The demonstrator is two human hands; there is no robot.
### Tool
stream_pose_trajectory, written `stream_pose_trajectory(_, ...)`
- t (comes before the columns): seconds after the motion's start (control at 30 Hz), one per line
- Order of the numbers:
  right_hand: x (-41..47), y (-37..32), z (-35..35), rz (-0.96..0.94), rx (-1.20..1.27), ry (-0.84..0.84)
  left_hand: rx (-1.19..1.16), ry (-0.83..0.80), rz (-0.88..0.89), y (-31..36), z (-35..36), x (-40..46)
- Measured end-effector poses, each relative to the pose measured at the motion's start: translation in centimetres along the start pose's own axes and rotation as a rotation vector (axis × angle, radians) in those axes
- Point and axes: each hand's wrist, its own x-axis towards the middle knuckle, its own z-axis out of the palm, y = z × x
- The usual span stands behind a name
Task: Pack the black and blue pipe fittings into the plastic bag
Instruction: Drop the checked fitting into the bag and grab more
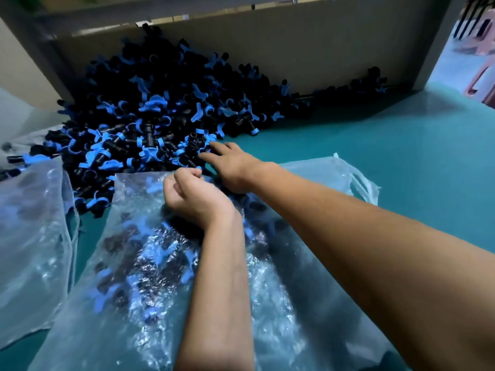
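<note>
Pipe fittings (150,108) heaped beside plastic bag (150,263); left hand (191,195) fingers pinch bag mouth; right hand (230,164) fingers released on heap.

The heap of fittings (150,116) lies at the table's (375,156) back-left, against the cardboard wall (294,49); the plastic bag (150,263) (some fittings inside) lies before it, a second bag (32,236) at the left edge.

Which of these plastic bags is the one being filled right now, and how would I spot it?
Start at the big heap of black and blue pipe fittings against the cardboard wall. Just in front lies the plastic bag, its mouth gripped by the left hand. Unlike the bag on the left, both forearms lie across it.
</note>
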Motion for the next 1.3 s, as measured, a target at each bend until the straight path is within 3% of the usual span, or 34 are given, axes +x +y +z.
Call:
stream_pose_trajectory(0.13, 0.1, 0.2, 0.5, 0.057, 0.122, 0.166, 0.005, 0.001, -0.014, -0.3, 0.1, 0.2)
stream_pose_trajectory(0.43, -2.6, 1.8, 0.1, 0.071, -0.033, 0.317, 0.038, -0.009, -0.001, -0.6, 0.0, -0.5)
stream_pose_trajectory(0.63, -0.6, 0.2, 0.2, -0.123, -0.116, 0.034, 0.011, 0.025, -0.021, -0.4, 0.0, 0.1)
stream_pose_trajectory(0.7, -0.3, 0.2, 0.2, -0.128, -0.076, 0.028, 0.003, 0.038, -0.035, -0.4, -0.1, 0.3)
stream_pose_trajectory(0.83, -1.3, 1.1, 0.5, -0.002, -0.044, 0.208, 0.015, 0.027, -0.057, -0.5, -0.2, 0.3)
stream_pose_trajectory(0.93, -2.7, 2.8, 0.2, 0.124, 0.018, 0.234, 0.036, 0.002, -0.052, -0.5, -0.3, 0.2)
stream_pose_trajectory(1.07, -5.4, 5.5, -1.4, 0.216, 0.101, 0.285, 0.097, -0.158, -0.054, -0.4, -0.1, -0.2)
stream_pose_trajectory(1.13, -7.3, 6.2, -1.9, 0.242, 0.373, 0.491, 0.129, -0.302, -0.093, -0.3, 0.2, -0.7)
stream_pose_trajectory(1.2, -9.9, 6.1, -2.5, 0.271, 1.012, 0.673, 0.177, -0.487, -0.184, -0.4, 0.5, -1.5)
stream_pose_trajectory(1.27, -12.6, 6.2, -2.7, 0.24, 1.544, 0.733, 0.297, -0.704, -0.274, -0.8, 0.7, -2.7)
stream_pose_trajectory(1.3, -13.9, 6.5, -2.5, 0.235, 1.613, 0.757, 0.372, -0.807, -0.315, -1.2, 0.7, -3.6)
